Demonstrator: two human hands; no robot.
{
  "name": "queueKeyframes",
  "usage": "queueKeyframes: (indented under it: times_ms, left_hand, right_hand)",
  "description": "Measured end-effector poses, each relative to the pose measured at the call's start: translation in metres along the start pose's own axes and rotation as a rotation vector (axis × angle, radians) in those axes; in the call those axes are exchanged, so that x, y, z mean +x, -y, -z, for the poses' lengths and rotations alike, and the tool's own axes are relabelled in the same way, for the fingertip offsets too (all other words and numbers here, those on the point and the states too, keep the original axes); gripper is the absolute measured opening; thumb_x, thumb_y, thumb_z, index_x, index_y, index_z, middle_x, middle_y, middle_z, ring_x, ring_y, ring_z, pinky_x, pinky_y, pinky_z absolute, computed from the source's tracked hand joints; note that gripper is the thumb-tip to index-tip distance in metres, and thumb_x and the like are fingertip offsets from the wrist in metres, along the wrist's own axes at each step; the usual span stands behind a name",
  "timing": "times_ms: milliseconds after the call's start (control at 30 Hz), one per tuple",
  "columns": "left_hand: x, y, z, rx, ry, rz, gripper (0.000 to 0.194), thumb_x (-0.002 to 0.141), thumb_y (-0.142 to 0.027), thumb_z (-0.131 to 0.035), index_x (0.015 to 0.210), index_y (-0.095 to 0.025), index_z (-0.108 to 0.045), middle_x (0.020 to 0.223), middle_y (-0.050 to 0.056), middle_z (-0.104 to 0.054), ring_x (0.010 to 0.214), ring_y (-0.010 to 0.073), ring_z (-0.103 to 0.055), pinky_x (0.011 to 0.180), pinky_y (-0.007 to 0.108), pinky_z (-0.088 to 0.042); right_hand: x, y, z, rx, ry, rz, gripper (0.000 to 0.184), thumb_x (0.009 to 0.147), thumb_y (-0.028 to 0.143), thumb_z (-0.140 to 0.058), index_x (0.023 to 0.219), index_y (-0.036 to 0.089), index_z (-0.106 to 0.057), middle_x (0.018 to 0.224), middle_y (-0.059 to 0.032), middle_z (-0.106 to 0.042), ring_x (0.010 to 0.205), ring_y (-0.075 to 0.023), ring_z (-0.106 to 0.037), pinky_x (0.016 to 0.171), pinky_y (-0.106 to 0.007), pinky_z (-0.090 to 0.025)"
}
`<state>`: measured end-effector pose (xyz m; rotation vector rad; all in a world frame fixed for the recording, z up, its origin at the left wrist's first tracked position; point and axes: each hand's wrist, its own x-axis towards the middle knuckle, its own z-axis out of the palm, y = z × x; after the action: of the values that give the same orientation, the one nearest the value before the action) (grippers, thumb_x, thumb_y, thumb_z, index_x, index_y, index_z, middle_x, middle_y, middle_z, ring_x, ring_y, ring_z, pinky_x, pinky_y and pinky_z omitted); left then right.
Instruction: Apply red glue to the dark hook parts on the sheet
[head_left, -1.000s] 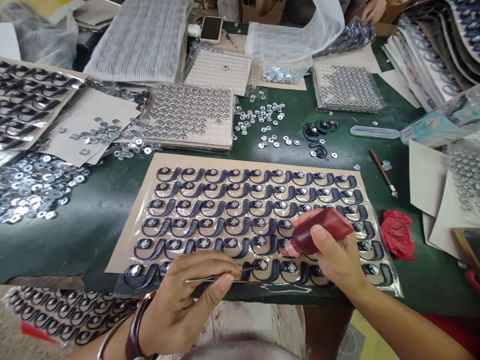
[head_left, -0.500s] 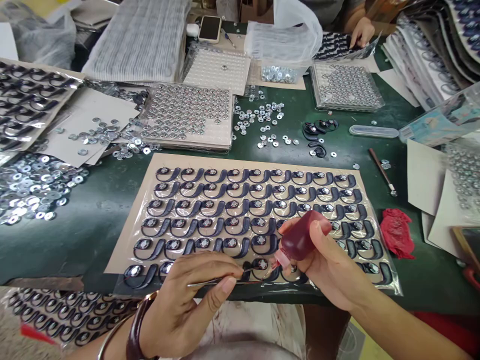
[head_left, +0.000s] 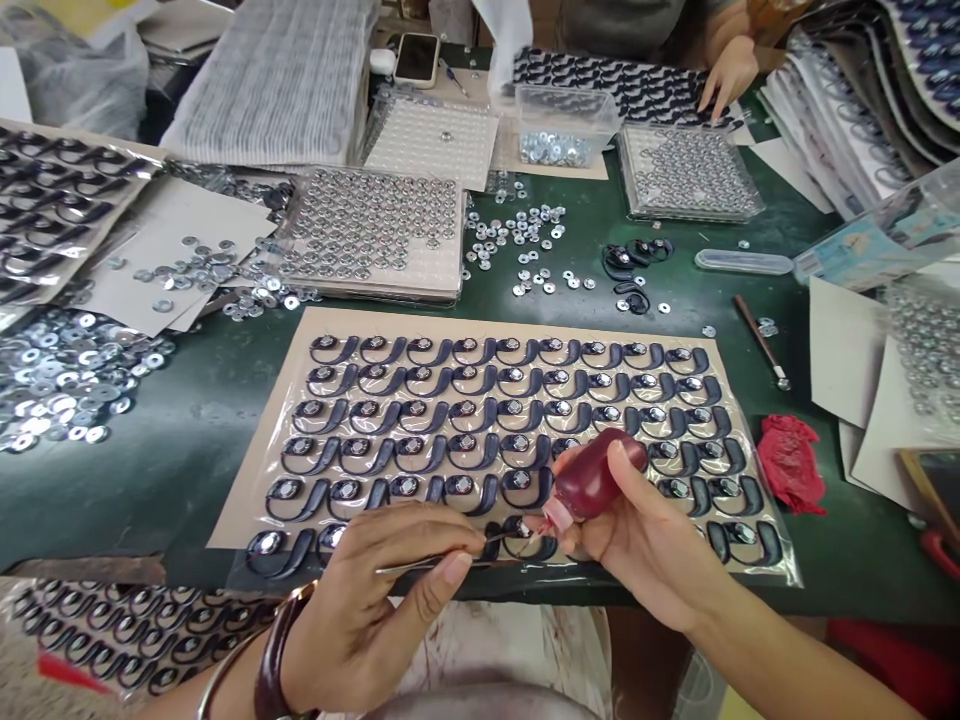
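Note:
A sheet of black hook-shaped ear pieces [head_left: 424, 407] with silver round parts lies under clear film on brown card. My left hand [head_left: 390, 590] pinches slim metal tweezers [head_left: 409, 567]; their tip reaches a piece in the front row. In my right hand [head_left: 645, 540] is a tilted squeeze bottle [head_left: 600, 475] of dark red liquid. Its pink-capped nozzle [head_left: 556, 514] points down and left toward that same piece, close to the tweezers' tip. My fingers and the bottle cover some pieces in the front rows. Whether the nozzle touches the piece I cannot tell.
Loose metal washers [head_left: 75, 370] pile up at left, with more scattered behind the sheet. Washer-filled trays [head_left: 375, 225] and a clear box [head_left: 566, 120] stand farther back. At right lie a red cloth [head_left: 790, 465] and a thin brown stick [head_left: 759, 340]. A co-worker's hand [head_left: 731, 75] rests across the table.
My right hand has shifted the bottle slightly left, bringing the nozzle nearer the piece. My left hand stays put. Across the table, the raised film has moved left off the clear box.

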<state>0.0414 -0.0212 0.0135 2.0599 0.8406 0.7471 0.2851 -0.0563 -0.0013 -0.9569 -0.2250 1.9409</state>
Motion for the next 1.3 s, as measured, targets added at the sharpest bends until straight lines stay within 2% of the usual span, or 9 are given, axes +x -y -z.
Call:
queueKeyframes:
  times_ms: [200, 433, 600, 733, 867, 1033, 1100, 1200, 1300]
  left_hand:
    - [0.003, 0.001, -0.002, -0.047, 0.028, 0.003, 0.021, 0.085, -0.008, -0.055, 0.102, -0.016, -0.063, 0.092, 0.003, -0.07, 0.087, 0.0129, -0.068, 0.078, 0.021, -0.056]
    - [0.013, -0.006, 0.005, -0.122, 0.126, 0.03, 0.025, 0.085, -0.007, -0.052, 0.106, -0.017, -0.062, 0.097, 0.005, -0.069, 0.093, 0.0149, -0.067, 0.081, 0.024, -0.056]
    - [0.014, -0.002, 0.006, -0.174, 0.197, 0.265, 0.017, 0.089, -0.019, -0.053, 0.101, -0.021, -0.066, 0.099, 0.003, -0.07, 0.095, 0.0157, -0.068, 0.081, 0.023, -0.057]
    - [0.012, 0.004, 0.003, -0.239, 0.173, 0.443, 0.019, 0.091, -0.027, -0.053, 0.1, -0.02, -0.068, 0.101, 0.005, -0.07, 0.091, 0.0161, -0.069, 0.078, 0.024, -0.058]
    - [0.012, 0.005, 0.003, -0.38, 0.226, 0.504, 0.02, 0.091, -0.029, -0.053, 0.095, -0.022, -0.071, 0.096, 0.003, -0.071, 0.083, 0.0143, -0.07, 0.071, 0.02, -0.059]
    - [0.006, 0.006, 0.014, -0.332, 0.134, 0.436, 0.018, 0.091, -0.024, -0.053, 0.1, -0.024, -0.07, 0.099, 0.001, -0.071, 0.089, 0.0151, -0.07, 0.078, 0.021, -0.059]
    - [0.004, 0.006, 0.018, -0.288, 0.083, 0.363, 0.019, 0.092, -0.021, -0.052, 0.099, -0.024, -0.069, 0.098, 0.0, -0.072, 0.088, 0.0144, -0.071, 0.077, 0.021, -0.06]
    - [0.002, 0.008, 0.018, -0.128, 0.014, 0.156, 0.019, 0.089, -0.015, -0.055, 0.103, -0.022, -0.067, 0.099, 0.0, -0.072, 0.092, 0.0124, -0.07, 0.08, 0.018, -0.059]
    - [0.0, 0.01, 0.011, 0.135, 0.028, -0.163, 0.025, 0.086, -0.012, -0.061, 0.111, -0.014, -0.064, 0.106, 0.004, -0.071, 0.101, 0.013, -0.067, 0.091, 0.021, -0.055]
  right_hand:
    - [0.0, -0.001, 0.003, 0.009, 0.006, -0.025, 0.039, 0.09, 0.053, -0.051, 0.095, 0.017, -0.065, 0.079, -0.0062, -0.068, 0.069, -0.014, -0.065, 0.07, -0.026, -0.054]
    - [-0.003, -0.001, 0.0, 0.017, -0.066, -0.074, 0.045, 0.091, 0.056, -0.047, 0.097, 0.016, -0.065, 0.076, -0.0067, -0.068, 0.065, -0.0144, -0.063, 0.073, -0.029, -0.052]
    - [-0.003, -0.002, -0.001, 0.04, -0.086, -0.069, 0.043, 0.089, 0.056, -0.051, 0.095, 0.016, -0.067, 0.075, -0.0068, -0.068, 0.065, -0.0147, -0.063, 0.07, -0.028, -0.052]
    - [-0.003, -0.002, 0.0, 0.045, -0.068, -0.041, 0.043, 0.091, 0.054, -0.049, 0.094, 0.016, -0.068, 0.078, -0.0079, -0.07, 0.068, -0.015, -0.064, 0.067, -0.026, -0.053]
    - [-0.002, -0.003, 0.001, 0.038, -0.044, -0.038, 0.043, 0.092, 0.053, -0.046, 0.096, 0.016, -0.067, 0.078, -0.0081, -0.07, 0.068, -0.0144, -0.065, 0.069, -0.026, -0.053]
    - [-0.001, 0.001, -0.002, 0.057, -0.018, -0.041, 0.042, 0.092, 0.054, -0.047, 0.096, 0.017, -0.067, 0.079, -0.007, -0.07, 0.069, -0.014, -0.066, 0.069, -0.026, -0.054]
    - [0.0, 0.006, -0.003, 0.025, -0.01, -0.026, 0.042, 0.092, 0.055, -0.046, 0.096, 0.017, -0.066, 0.079, -0.0062, -0.069, 0.068, -0.014, -0.066, 0.074, -0.029, -0.055]
    - [0.004, 0.018, -0.003, -0.138, -0.036, 0.084, 0.042, 0.09, 0.057, -0.048, 0.098, 0.019, -0.064, 0.075, -0.0053, -0.07, 0.062, -0.0155, -0.066, 0.073, -0.033, -0.057]
    - [0.012, 0.03, -0.002, -0.418, -0.1, 0.333, 0.037, 0.085, 0.055, -0.057, 0.097, 0.02, -0.064, 0.074, -0.0049, -0.071, 0.056, -0.017, -0.066, 0.056, -0.03, -0.057]
